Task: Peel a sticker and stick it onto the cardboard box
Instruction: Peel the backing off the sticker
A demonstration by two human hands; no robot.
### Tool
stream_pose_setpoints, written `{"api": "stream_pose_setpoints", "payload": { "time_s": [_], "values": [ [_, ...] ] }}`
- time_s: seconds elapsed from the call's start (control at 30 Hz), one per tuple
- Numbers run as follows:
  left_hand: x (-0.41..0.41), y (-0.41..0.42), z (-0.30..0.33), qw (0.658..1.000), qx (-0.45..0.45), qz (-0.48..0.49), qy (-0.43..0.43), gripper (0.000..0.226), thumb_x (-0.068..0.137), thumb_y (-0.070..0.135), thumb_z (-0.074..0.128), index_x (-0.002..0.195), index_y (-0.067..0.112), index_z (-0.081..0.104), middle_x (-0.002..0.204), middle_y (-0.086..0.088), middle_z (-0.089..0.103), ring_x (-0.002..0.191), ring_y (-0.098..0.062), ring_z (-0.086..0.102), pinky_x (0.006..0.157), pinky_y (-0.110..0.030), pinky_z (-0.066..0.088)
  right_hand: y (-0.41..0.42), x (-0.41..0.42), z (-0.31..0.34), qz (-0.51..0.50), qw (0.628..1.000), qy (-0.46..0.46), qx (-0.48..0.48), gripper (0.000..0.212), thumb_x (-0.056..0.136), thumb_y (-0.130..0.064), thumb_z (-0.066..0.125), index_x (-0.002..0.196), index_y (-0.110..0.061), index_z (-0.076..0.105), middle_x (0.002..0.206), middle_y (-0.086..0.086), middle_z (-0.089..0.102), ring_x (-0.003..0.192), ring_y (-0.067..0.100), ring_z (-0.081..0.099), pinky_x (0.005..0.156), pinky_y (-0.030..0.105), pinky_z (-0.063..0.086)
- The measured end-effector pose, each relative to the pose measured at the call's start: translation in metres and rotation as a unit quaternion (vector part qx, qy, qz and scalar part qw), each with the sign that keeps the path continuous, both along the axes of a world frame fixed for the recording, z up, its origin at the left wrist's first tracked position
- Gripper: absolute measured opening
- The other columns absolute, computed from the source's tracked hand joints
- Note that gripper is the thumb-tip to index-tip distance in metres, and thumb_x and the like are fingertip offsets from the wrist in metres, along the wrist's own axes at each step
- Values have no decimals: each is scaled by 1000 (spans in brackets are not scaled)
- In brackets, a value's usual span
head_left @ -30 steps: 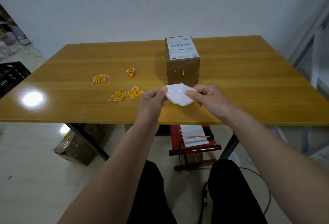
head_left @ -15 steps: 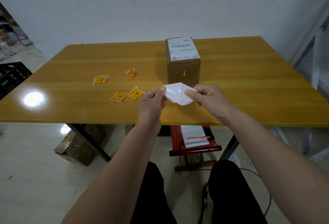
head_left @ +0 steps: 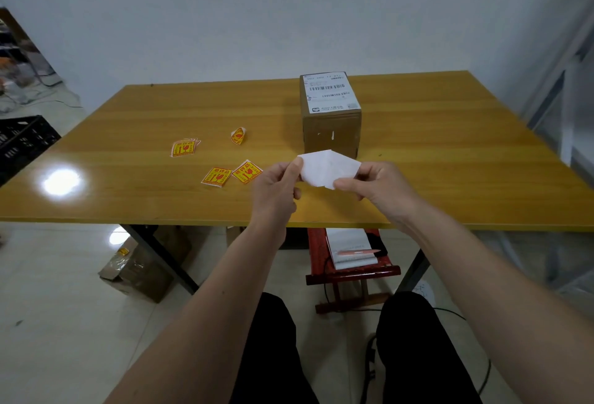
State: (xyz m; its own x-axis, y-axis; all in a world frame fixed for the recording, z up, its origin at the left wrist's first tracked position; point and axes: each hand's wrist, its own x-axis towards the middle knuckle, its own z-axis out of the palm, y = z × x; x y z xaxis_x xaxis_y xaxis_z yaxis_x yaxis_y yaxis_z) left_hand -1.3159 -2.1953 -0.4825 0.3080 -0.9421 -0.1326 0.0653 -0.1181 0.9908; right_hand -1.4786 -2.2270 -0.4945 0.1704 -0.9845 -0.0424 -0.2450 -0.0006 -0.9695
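Note:
A brown cardboard box [head_left: 331,133] with a white barcode label on top stands upright mid-table. Just in front of it, above the table, I hold a white sticker sheet [head_left: 328,168] seen from its blank side. My left hand [head_left: 276,188] pinches its left corner between thumb and fingers. My right hand [head_left: 376,186] pinches its lower right edge. The sheet bends along a fold in the middle. Its printed side is hidden from me.
Yellow-and-red stickers lie on the wooden table [head_left: 450,153]: two side by side [head_left: 231,173], a small stack [head_left: 184,148] further left, and a curled one [head_left: 238,135]. A red stool [head_left: 352,270] holding papers and a pen stands under the table. A cardboard box [head_left: 138,270] sits on the floor.
Both hands keep their grip on the white sheet. It has risen slightly and flattened a little, its top edge now overlapping the box's lower front.

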Motion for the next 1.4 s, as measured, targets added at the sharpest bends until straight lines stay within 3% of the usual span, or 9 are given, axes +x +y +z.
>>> {"api": "stream_pose_setpoints", "payload": {
  "time_s": [0.17, 0.3, 0.43, 0.6, 0.8, 1.03, 1.23, 1.33, 1.4],
  "values": [
    [-1, 2, 0, 995, -32, -19, 89, 17, 93, 20, 54, 78, 12, 59, 72, -2, 67, 50, -8, 59, 42, -18, 44, 0, 0, 0, 5, 1000, 23, -5, 33, 76, -20, 75, 95, 6, 67, 106, 30, 64, 74, 19, 50, 67, 30, 41],
    [-3, 2, -2, 995, -68, -3, 79, 17, 93, 16, 54, 79, 9, 60, 54, 2, 67, 52, -7, 64, 57, -21, 57, 6, 0, 6, 29, 998, 42, -21, 10, 80, -15, 71, 87, -8, 71, 90, 21, 67, 71, 11, 52, 66, 22, 40],
    [-5, 0, -4, 996, -84, 16, 31, 17, 92, 17, 57, 76, 13, 62, 59, -4, 65, 51, -10, 62, 57, -24, 56, 6, 1, 9, 39, 995, 72, -55, 19, 81, -14, 70, 93, 1, 69, 95, 26, 66, 73, 14, 51, 67, 26, 38],
    [23, -12, 0, 984, -97, 127, 77, 20, 92, 14, 55, 72, 11, 56, 63, -9, 58, 44, -4, 59, 52, -17, 54, 3, -22, 1, 36, 987, 155, -37, 16, 82, -19, 69, 89, -5, 68, 85, 6, 64, 77, 16, 56, 71, 31, 44],
    [29, -15, -2, 996, -66, 61, 22, 18, 92, 17, 57, 74, 11, 60, 63, -7, 62, 53, -8, 62, 58, -22, 56, -1, -30, -9, -19, 989, 143, -2, 12, 81, -19, 71, 89, -11, 67, 75, -3, 61, 70, 10, 55, 63, 23, 41],
    [14, -10, -9, 996, -59, 20, 67, 16, 93, 16, 55, 79, 10, 60, 68, -8, 62, 63, -11, 63, 65, -22, 58, -21, -23, -18, -39, 973, 226, 17, 25, 94, -2, 43, 105, -1, 66, 91, 9, 66, 92, 27, 64, 86, 41, 53],
    [7, -8, -5, 997, -62, -1, 52, 11, 93, 14, 54, 83, 13, 60, 79, -6, 64, 76, -15, 64, 76, -28, 57, -26, -24, -13, -160, 971, 179, -4, 15, 82, -9, 68, 72, -8, 58, 71, 14, 67, 59, 23, 62, 59, 36, 57],
    [4, -9, -7, 997, -66, -15, 47, 6, 92, 13, 55, 88, 14, 60, 85, -5, 65, 81, -15, 65, 76, -26, 57, -28, -27, -12, -142, 975, 170, 18, 14, 84, -1, 63, 88, -10, 52, 80, 13, 65, 55, 20, 61, 52, 29, 53],
    [2, -10, -9, 997, -65, -32, 36, 4, 90, 12, 58, 92, 15, 60, 91, -4, 65, 85, -15, 64, 77, -26, 56, -29, -28, -13, -112, 979, 167, 38, 31, 83, 5, 57, 109, -12, 51, 93, 12, 63, 61, 21, 62, 58, 31, 54]
  ]
}}
